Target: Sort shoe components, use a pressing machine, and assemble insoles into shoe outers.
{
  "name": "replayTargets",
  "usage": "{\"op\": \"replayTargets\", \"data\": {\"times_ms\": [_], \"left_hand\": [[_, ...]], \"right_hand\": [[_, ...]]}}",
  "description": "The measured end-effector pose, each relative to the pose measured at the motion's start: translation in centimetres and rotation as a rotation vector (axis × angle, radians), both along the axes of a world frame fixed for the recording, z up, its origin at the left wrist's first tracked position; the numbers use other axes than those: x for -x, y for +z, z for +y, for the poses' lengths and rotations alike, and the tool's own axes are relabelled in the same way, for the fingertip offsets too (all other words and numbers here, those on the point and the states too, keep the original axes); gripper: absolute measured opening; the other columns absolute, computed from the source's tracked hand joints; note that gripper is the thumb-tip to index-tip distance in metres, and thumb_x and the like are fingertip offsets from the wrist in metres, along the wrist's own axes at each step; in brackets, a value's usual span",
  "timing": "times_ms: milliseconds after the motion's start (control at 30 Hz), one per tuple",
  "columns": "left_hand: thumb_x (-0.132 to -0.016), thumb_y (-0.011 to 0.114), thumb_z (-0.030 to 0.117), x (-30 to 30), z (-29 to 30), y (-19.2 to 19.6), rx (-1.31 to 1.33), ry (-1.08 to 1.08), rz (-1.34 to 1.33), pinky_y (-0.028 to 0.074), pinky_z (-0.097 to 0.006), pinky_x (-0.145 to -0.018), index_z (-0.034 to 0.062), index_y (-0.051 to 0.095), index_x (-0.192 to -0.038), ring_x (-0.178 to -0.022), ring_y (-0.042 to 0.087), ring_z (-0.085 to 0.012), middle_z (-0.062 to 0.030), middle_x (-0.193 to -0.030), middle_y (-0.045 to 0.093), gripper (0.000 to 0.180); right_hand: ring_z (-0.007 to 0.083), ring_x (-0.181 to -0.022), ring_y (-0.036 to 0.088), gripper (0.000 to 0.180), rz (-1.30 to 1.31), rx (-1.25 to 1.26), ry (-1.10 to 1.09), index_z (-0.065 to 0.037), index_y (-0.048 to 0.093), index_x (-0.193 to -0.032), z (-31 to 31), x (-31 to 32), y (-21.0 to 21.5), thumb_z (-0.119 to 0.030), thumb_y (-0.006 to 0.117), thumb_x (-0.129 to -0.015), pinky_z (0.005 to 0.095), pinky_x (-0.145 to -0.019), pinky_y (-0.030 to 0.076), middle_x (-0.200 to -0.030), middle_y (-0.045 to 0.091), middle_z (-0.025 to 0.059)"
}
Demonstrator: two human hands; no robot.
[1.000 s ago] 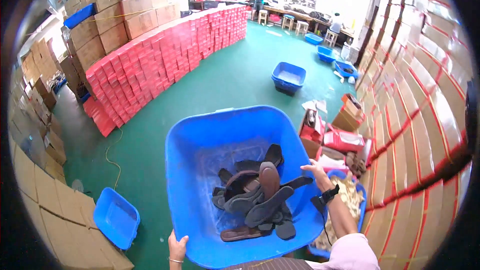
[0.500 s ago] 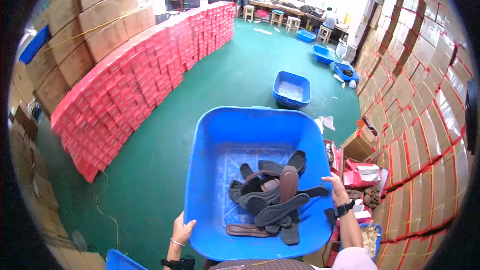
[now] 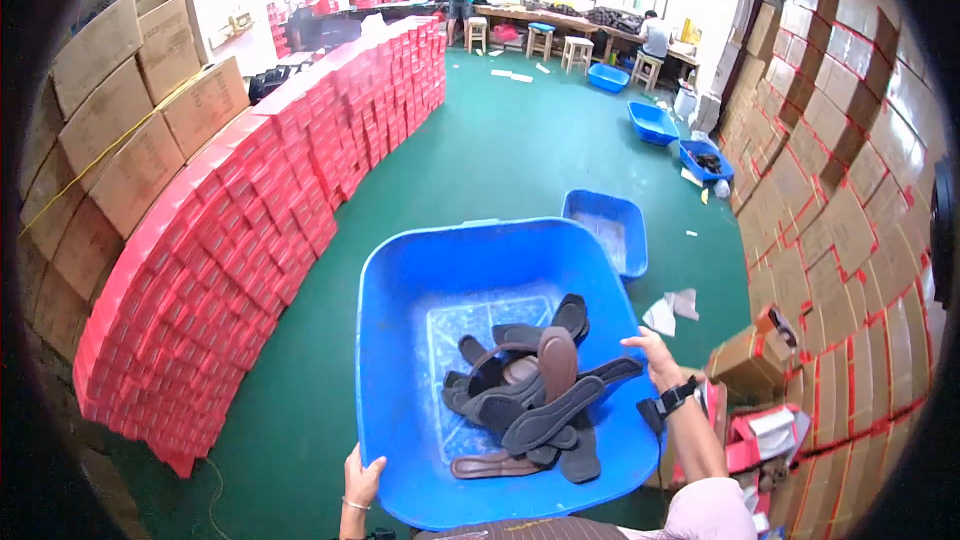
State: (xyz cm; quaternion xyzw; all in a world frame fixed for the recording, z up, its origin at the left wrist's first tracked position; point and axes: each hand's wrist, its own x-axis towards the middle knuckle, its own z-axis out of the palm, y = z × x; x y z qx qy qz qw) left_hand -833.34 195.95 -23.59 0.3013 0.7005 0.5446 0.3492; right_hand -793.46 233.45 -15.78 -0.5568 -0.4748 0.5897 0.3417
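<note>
we hold the blue tub [image 3: 400,340] up over the green floor [image 3: 300,380]; our left hand [image 3: 362,480] is closed round its left edge close to the near left corner, while our right hand [image 3: 655,358] grips the right edge about midway; with the grips at uneven places and the dark insole-shaped pieces [image 3: 558,414] heaped toward the right half, we judge that the tub could twist or dip to that side if one hold loosened; the loose pile might then slide against the right edge; past the far right corner a second tub [image 3: 612,230] stands on the floor, and white scraps [image 3: 670,310] lie beyond the right edge; since the tub blocks some of our view down, a foot could catch or slip there; the tub looks like smooth, scuffed plastic, with rounded corners and a pale, worn bottom; the dark pieces seem matt and foamy, long with rounded ends; an upper brown piece [image 3: 557,364] has a leathery sheen, and a lower brown piece [image 3: 495,466] lies nearest the near edge.
</note>
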Motion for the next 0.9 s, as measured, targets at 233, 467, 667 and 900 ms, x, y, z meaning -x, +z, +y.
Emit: {"op": "replayTargets", "data": {"times_ms": [233, 467, 667, 900], "left_hand": [[-0.08, 0.06, 0.001, 14.4, 29.2, 1.4, 0.016, -0.092, -0.038, 0.053, -0.033, -0.083, -0.006, 0.059, -0.117, -0.093, 0.065, -0.0175, -0.0122, -0.104, 0.069, 0.038], [-0.081, 0.063, 0.002, 24.3, 59.7, 1.7, 0.055, -0.275, 0.088, 0.054, -0.033, -0.08, -0.003, 0.06, -0.118, -0.089, 0.067, -0.0164, -0.012, -0.1, 0.071, 0.038], [-0.08, 0.064, 0.005, 29.6, 86.5, -0.2, 0.149, -0.431, 0.069, 0.053, -0.034, -0.083, -0.0021, 0.06, -0.12, -0.09, 0.068, -0.0204, -0.0141, -0.102, 0.071, 0.041], [-0.08, 0.062, 0.005, 35.9, 110.9, 1.3, 0.125, -0.295, -0.029, 0.052, -0.035, -0.087, -0.002, 0.059, -0.122, -0.095, 0.068, -0.0206, -0.015, -0.106, 0.07, 0.043]], "right_hand": [[0.0187, -0.092, 0.061, 0.037, 0.122, 0.043, 0.001, 0.0, 0.063, -0.111, 25.3, 8.2, -4.6, -0.007, 0.068, -0.075, 0.0324, -0.087, 0.049, -0.1, 0.066, 0.0058], [0.0224, -0.094, 0.063, 0.042, 0.227, 0.038, -0.284, -0.001, 0.06, -0.117, 42.6, 10.4, -3.0, -0.006, 0.066, -0.076, 0.0363, -0.089, 0.051, -0.106, 0.066, 0.0083], [0.0225, -0.102, 0.061, 0.039, 0.063, 0.061, -0.494, 0.0, 0.061, -0.115, 65.4, 9.9, -12.7, -0.009, 0.065, -0.077, 0.0376, -0.094, 0.048, -0.106, 0.066, 0.0094], [0.0214, -0.105, 0.057, 0.049, 0.19, 0.138, -0.274, -0.001, 0.059, -0.117, 95.5, 23.3, -1.4, -0.008, 0.072, -0.07, 0.0363, -0.095, 0.046, -0.113, 0.062, 0.0089]]}}
